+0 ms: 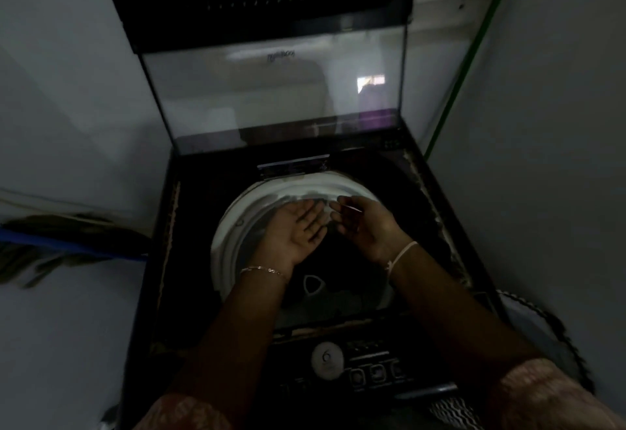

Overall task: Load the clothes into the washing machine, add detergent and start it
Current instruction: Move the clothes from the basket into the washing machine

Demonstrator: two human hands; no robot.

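A black top-loading washing machine (189,260) fills the middle of the frame, its clear glass lid (271,97) standing upright at the upper centre. Dark clothes (325,297), dim and hard to make out, lie inside the drum within the round white drum rim (230,226). Both hands hover palm-up over the drum at centre frame and hold nothing: the left hand (294,229) has straight fingers lying together, the right hand (366,226) loosely bent fingers, and their tips nearly meet. A round silver dial (327,360) sits on the panel at the lower centre
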